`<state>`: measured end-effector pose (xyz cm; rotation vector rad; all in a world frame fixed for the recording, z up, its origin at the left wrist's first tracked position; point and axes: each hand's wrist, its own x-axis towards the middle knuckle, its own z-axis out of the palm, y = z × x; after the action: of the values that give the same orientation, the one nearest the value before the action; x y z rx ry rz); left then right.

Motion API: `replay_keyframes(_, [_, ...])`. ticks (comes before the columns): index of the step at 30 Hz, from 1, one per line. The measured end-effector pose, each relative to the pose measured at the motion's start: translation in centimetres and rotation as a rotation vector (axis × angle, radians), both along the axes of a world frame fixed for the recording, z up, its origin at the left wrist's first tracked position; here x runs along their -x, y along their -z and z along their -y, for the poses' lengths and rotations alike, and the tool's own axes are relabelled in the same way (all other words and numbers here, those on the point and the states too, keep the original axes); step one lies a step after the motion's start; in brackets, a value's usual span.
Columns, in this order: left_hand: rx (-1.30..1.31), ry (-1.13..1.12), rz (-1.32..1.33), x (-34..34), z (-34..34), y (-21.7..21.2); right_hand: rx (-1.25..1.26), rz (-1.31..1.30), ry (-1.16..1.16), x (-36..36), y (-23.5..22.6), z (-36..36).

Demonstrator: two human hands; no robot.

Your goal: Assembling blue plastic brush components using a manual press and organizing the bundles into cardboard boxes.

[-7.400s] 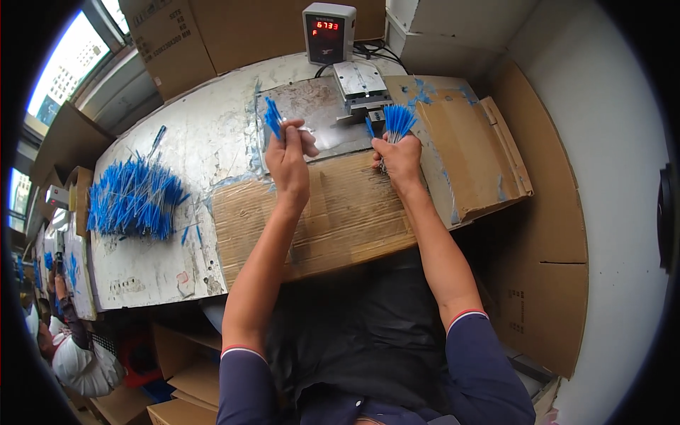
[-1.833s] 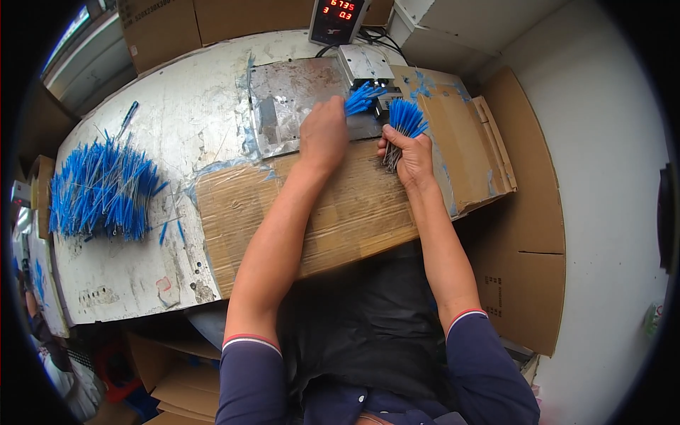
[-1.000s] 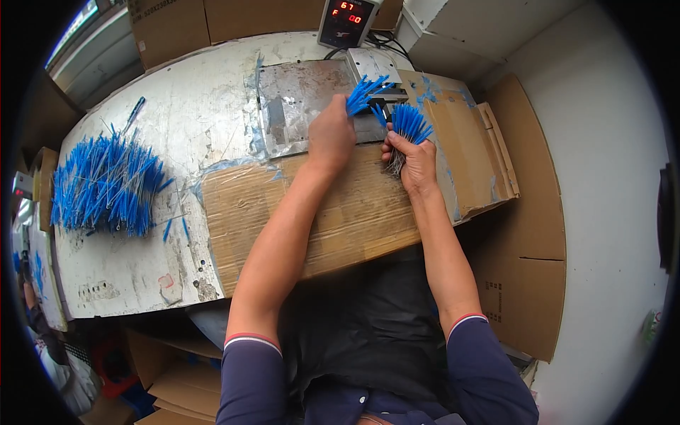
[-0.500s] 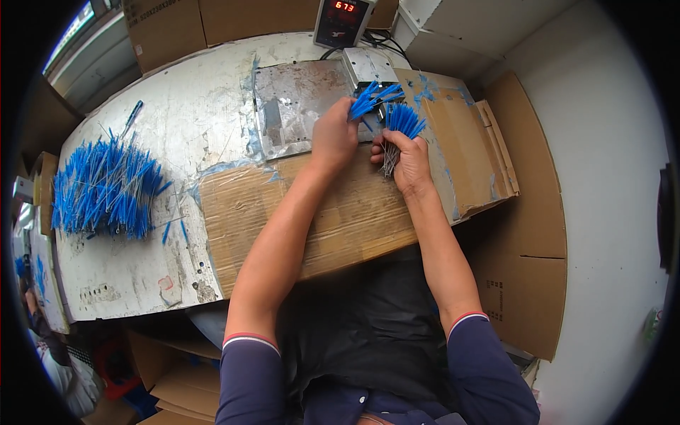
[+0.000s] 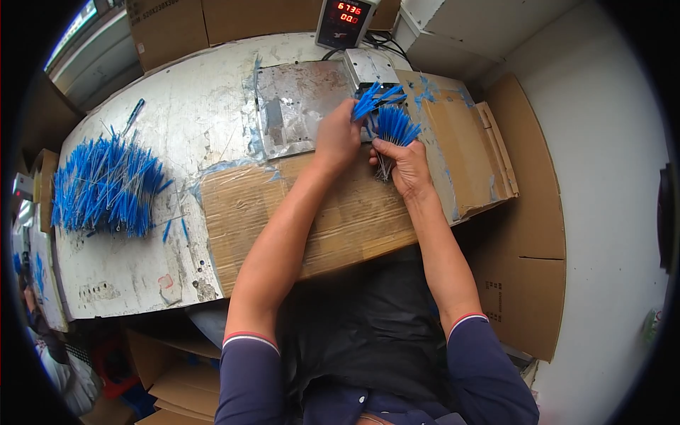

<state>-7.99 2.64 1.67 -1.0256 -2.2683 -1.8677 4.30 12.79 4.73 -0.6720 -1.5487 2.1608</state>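
Note:
My left hand (image 5: 338, 136) is closed around a few thin brushes (image 5: 371, 100), their blue bristle ends pointing up and to the right. Just right of it, my right hand (image 5: 406, 168) grips a thicker bundle of the same wire brushes (image 5: 397, 127). In that bundle the blue ends fan out above the thumb and the bare wire stems hang below. Both hands are close together, over the near right edge of a metal plate (image 5: 301, 85). A large heap of blue wire brushes (image 5: 106, 188) lies at the left of the table.
A counter box with red digits (image 5: 343, 21) stands at the back, beside a small metal unit (image 5: 370, 67) and cables. Flattened cardboard (image 5: 312, 212) covers the near table edge. More cardboard (image 5: 467, 149) lies at right, by a white wall. Another person (image 5: 67, 372) is at far left.
My right hand's bundle has tilted and shifted slightly left, toward the left hand. My left hand has barely moved. The counter's display shows more lit digits.

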Motion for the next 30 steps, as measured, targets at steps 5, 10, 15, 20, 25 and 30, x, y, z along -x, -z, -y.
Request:
replay_keyframes(5, [-0.032,0.001,-0.015,-0.3,-0.1,0.1,0.049,-0.034,0.007,-0.2,0.1,0.3])
replay_keyframes(10, [0.005,0.024,0.015,-0.2,-0.1,0.1,0.040,-0.085,0.038,-0.5,0.6,0.3])
replay_keyframes(15, [-0.145,-0.218,-0.023,0.1,0.3,0.2,-0.008,-0.023,0.203,0.2,0.7,-0.4])
replay_keyframes(20, [-0.125,-0.322,-0.045,0.3,0.3,0.3,-0.241,0.008,0.339,2.1,0.7,-0.9])
replay_keyframes(25, [-0.125,-0.312,-0.052,0.5,0.4,0.6,-0.311,0.033,0.368,3.1,0.8,-0.7])
replay_keyframes(30, [-0.135,-0.314,-0.040,0.4,0.3,0.7,-0.294,0.040,0.403,3.4,1.1,-0.5])
